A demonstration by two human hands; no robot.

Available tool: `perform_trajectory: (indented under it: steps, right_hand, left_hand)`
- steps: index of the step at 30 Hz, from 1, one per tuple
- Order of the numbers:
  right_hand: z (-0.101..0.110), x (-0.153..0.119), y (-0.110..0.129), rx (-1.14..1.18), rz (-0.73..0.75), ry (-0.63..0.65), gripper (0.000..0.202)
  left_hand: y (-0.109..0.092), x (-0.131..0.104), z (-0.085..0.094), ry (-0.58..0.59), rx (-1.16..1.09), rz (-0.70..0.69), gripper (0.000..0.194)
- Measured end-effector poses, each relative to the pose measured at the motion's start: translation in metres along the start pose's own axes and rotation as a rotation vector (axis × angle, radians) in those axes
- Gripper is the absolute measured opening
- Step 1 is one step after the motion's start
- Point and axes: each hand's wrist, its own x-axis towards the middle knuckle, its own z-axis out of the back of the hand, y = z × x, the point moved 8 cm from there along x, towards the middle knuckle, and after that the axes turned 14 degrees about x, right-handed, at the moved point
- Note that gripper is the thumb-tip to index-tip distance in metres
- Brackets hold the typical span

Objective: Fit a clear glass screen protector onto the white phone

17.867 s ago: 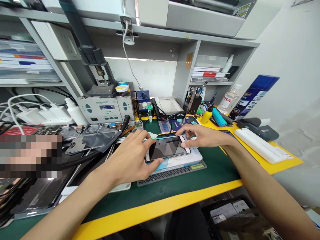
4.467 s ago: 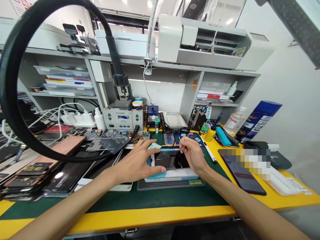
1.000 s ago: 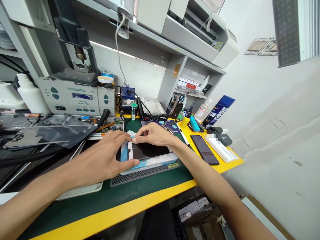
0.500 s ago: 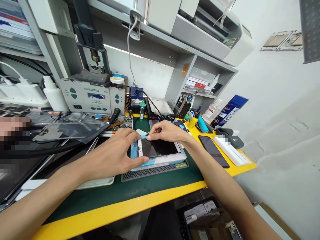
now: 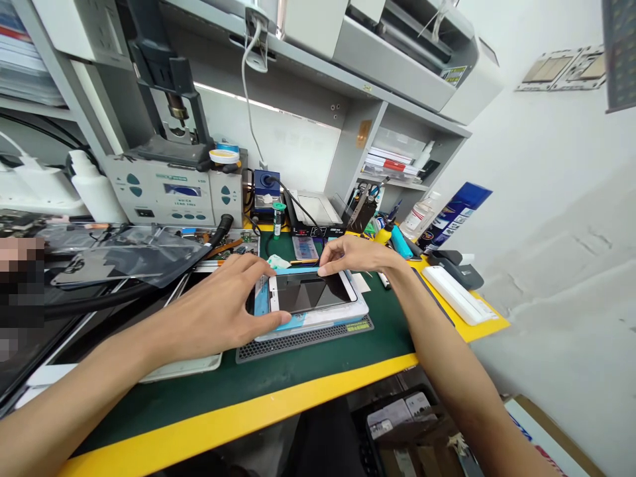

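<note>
A smartphone (image 5: 303,291) with a dark screen and white borders lies face up on a pale blue and white flat box (image 5: 318,319). My left hand (image 5: 236,298) spans the phone's left end, thumb at the near edge and fingertips at the far edge, holding it steady. At the far long edge, my right hand (image 5: 342,255) has thumb and fingers pinched together; what lies between them is too small to make out. Beneath the box is a grey perforated mat (image 5: 298,343) on the green work mat (image 5: 348,354).
A rework station (image 5: 173,192) and white bottle (image 5: 94,189) stand at the back left. Plastic bags (image 5: 154,245) and tablets lie left. A white bar (image 5: 460,298), yellow bottle (image 5: 383,233) and blue box (image 5: 454,215) are at the right. Another person's hand (image 5: 20,255) shows far left.
My right hand has slid rightward along the phone's far edge, from near its left end to past the middle. My left hand keeps its place. The camera view has shifted slightly.
</note>
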Motion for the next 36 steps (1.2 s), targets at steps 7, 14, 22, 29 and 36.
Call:
perform_trajectory:
  steps: [7, 14, 22, 29, 36]
  right_hand:
    - [0.02, -0.007, -0.017, -0.057, -0.048, 0.016, 0.036]
    - [0.027, -0.009, -0.024, -0.125, -0.066, 0.026, 0.042]
    - [0.033, -0.014, -0.024, -0.192, -0.08, 0.023, 0.047]
    - [0.03, -0.022, -0.013, -0.265, -0.132, 0.041, 0.053]
    - [0.029, -0.025, -0.01, -0.288, -0.139, 0.025, 0.053]
  left_hand:
    - [0.0, 0.0, -0.001, 0.009, 0.008, 0.006, 0.073]
    - [-0.002, -0.002, 0.0, -0.012, -0.003, 0.033, 0.071]
    - [0.0, 0.0, -0.002, 0.039, 0.029, 0.014, 0.07]
    - [0.001, 0.0, -0.001, 0.03, 0.064, 0.027, 0.074]
    - [0.0, 0.003, 0.001, -0.037, 0.102, 0.005, 0.077]
